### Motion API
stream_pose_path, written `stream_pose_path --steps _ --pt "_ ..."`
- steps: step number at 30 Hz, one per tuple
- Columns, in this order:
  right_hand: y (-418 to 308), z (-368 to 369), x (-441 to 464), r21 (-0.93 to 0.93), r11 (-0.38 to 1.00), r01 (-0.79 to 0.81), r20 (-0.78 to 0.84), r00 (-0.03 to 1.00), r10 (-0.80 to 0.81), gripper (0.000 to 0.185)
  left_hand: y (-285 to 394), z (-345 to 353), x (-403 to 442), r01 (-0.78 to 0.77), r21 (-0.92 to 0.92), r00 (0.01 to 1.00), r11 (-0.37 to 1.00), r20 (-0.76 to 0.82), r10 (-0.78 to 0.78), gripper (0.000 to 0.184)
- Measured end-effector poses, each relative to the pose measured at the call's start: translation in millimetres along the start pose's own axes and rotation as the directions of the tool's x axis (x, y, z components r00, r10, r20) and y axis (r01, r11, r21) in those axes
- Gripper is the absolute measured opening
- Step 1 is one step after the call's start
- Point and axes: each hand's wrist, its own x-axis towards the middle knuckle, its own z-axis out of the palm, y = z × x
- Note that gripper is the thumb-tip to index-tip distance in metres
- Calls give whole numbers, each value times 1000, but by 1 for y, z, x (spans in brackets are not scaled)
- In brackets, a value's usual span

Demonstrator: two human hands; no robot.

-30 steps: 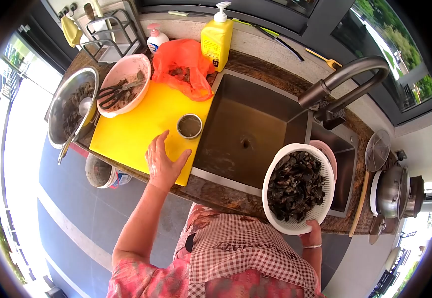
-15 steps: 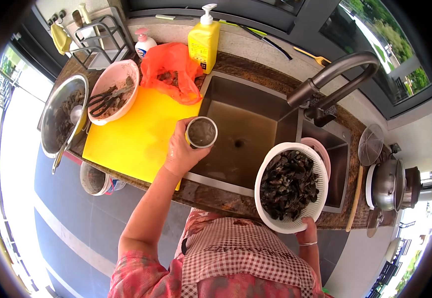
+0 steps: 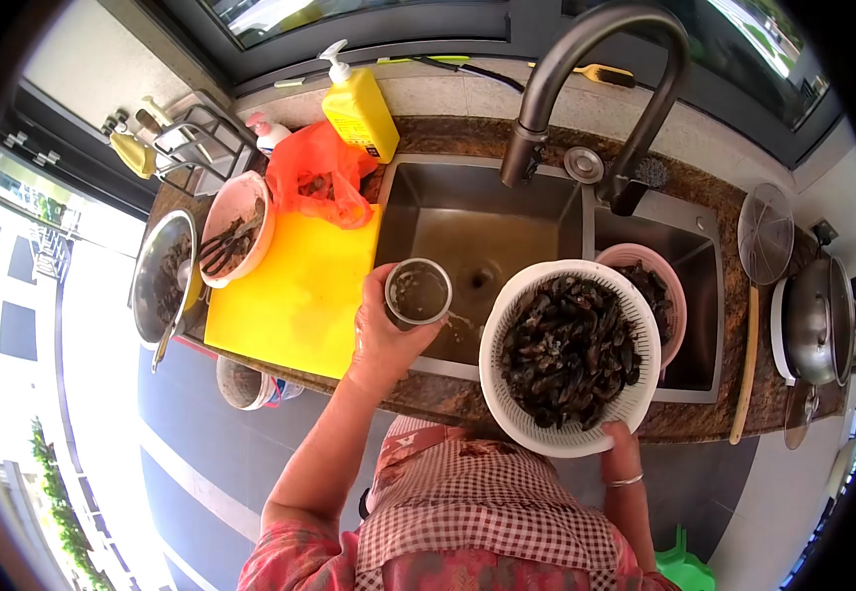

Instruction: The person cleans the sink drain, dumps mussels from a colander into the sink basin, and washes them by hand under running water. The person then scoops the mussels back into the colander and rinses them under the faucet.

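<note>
My left hand is wrapped round a small round metal cup over the near left part of the large sink. Some murky liquid or residue shows inside the cup, with a small splash beside it. My right hand grips the near rim of a white colander full of dark shellfish. The colander is held over the sink's front right edge. Behind it on the right, a pink basket with more dark shellfish sits in the smaller sink.
Left of the sink lies a yellow board, with a red bag, a pink bowl with black scissors, and a steel bowl around it. A faucet arches over the sinks. Pots stand far right.
My left hand, first open over the board, has taken hold of the metal cup and moved it right over the sink. The view has shifted, showing more of the pink basket.
</note>
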Motion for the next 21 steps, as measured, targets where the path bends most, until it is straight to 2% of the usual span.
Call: stream_pose_path --steps 4,7,8,11,12,15,19,21 --pt "-14 17 -9 95 995 38 -30 999 -36 51 -25 19 -4 69 -202 997 977 -17 -74 74" --pt "-17 27 -11 142 987 72 -29 997 -69 51 -55 31 -4 62 -62 989 996 135 -53 73" --pt "-13 25 -9 152 985 87 -28 996 -83 51 -62 34 -3 39 -57 992 998 124 -31 73" --pt "-6 17 -5 163 981 107 2 994 -109 55 -70 27 9 139 -225 990 964 1 -142 72" --pt "-7 18 -5 167 979 118 19 992 -123 57 -66 20 11 35 -90 998 995 48 -30 70" --pt "-12 22 -6 156 981 115 77 989 -128 61 -73 4 17 -80 20 978 997 194 75 73" --pt "-18 46 -15 200 960 196 66 975 -212 66 -87 -29 44 68 -227 996 971 70 -53 69" --pt "-13 42 -7 240 944 224 103 962 -254 68 -94 -52 65 3 -189 998 982 -69 -16 66"
